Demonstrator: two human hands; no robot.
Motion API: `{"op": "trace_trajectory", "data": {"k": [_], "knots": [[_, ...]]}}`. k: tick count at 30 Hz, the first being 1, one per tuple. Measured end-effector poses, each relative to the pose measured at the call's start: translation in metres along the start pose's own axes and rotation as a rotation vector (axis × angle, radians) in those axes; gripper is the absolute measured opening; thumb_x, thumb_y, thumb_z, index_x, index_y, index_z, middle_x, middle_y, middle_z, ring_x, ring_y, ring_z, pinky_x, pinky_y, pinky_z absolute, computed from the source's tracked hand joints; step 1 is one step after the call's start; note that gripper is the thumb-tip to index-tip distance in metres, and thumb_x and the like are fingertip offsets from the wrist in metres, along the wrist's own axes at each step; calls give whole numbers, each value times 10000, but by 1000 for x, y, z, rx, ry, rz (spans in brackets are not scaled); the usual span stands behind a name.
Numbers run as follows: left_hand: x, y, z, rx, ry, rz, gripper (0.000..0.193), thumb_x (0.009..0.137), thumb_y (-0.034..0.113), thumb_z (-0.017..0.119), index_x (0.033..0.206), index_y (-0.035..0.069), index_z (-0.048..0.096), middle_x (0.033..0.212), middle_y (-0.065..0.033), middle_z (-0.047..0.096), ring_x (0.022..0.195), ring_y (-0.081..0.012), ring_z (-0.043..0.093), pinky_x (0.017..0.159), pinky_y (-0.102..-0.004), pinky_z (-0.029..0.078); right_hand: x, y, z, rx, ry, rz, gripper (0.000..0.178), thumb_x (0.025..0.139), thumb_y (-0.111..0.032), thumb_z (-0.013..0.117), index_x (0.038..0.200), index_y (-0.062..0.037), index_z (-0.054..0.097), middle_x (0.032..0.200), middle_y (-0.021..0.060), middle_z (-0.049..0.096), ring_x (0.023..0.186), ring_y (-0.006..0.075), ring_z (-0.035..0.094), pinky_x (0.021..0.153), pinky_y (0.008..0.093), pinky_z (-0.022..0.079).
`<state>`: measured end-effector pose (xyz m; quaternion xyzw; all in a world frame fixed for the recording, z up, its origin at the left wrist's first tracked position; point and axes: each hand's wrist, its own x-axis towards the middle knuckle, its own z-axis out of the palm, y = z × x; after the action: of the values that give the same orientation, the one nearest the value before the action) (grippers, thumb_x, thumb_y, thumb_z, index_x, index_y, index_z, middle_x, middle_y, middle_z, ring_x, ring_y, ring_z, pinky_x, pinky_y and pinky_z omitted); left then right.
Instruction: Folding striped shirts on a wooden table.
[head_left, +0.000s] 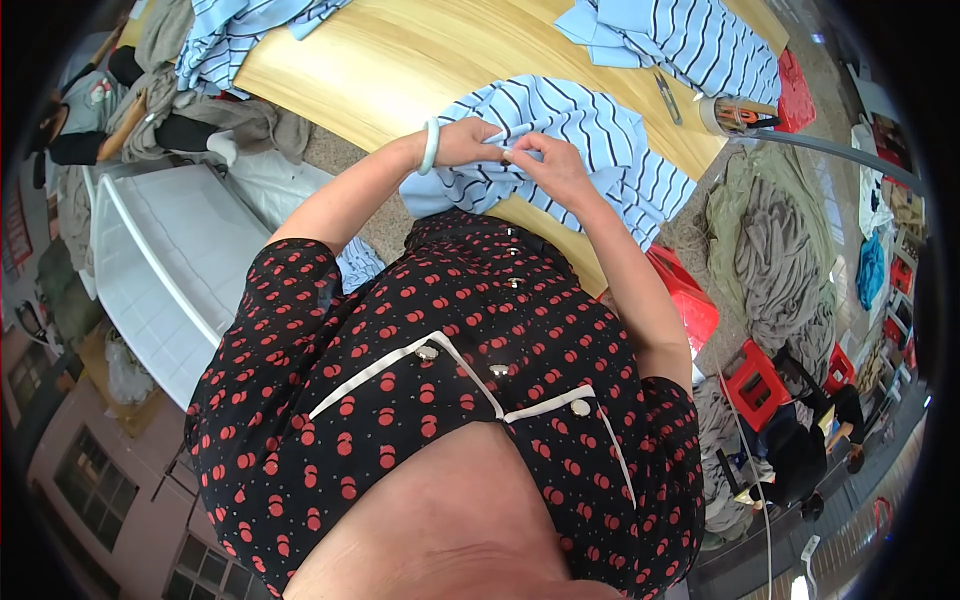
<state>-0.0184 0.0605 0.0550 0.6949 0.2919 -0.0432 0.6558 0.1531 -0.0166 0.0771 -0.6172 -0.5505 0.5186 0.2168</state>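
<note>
A light blue garment with dark stripes lies bunched at the near edge of the wooden table. My left hand, below a pale green bangle, pinches a fold of it. Close beside it, my right hand has thumb and forefinger pressed together on the same cloth. The fingertips of both hands nearly meet. Whether anything small sits between them is too fine to make out. Part of the garment hangs over the table edge towards me.
More striped garments lie at the table's far left and far right. Thread snips rest near a tool container at the right corner. Red stools and grey cloth heaps stand right; a white-framed bin is left. A person sits far left.
</note>
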Motion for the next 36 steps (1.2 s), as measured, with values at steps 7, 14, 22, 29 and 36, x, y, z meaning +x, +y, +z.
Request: {"op": "trace_trajectory", "data": {"k": [7,14,22,29,36], "knots": [[0,-16,-22,38,-15,-252,244,744,261,543,854,46,580,687,12,546,655,-72,479,590,-229,406,2,25,-15,-554,109,-436,126,711,-152,539,762,-40,567,741,82,560,744,235,513,716,329,348],[44,-4,-5,544,361,-86,366,669,338,607,843,23,542,742,-134,568,695,-245,545,647,-295,429,4,26,-11,-522,133,-383,125,703,-133,533,781,-43,575,734,99,570,718,254,524,692,349,371],[61,-2,1,558,172,-69,270,651,222,613,816,23,534,769,-154,564,732,-261,544,639,-325,419,4,20,-12,-511,60,-324,143,709,-160,530,792,-55,579,743,110,576,717,260,532,672,364,380],[57,-12,7,373,411,-23,251,667,198,599,825,18,525,772,-147,567,693,-243,543,576,-320,414,14,25,-5,-495,176,-392,115,717,-115,484,730,-20,547,667,131,548,677,280,523,652,380,376],[56,0,3,253,220,-337,341,679,324,572,825,16,582,749,-154,580,688,-224,563,606,-294,434,17,30,0,-446,256,-427,105,671,-45,458,739,2,521,674,163,546,650,319,524,601,392,409]]}}
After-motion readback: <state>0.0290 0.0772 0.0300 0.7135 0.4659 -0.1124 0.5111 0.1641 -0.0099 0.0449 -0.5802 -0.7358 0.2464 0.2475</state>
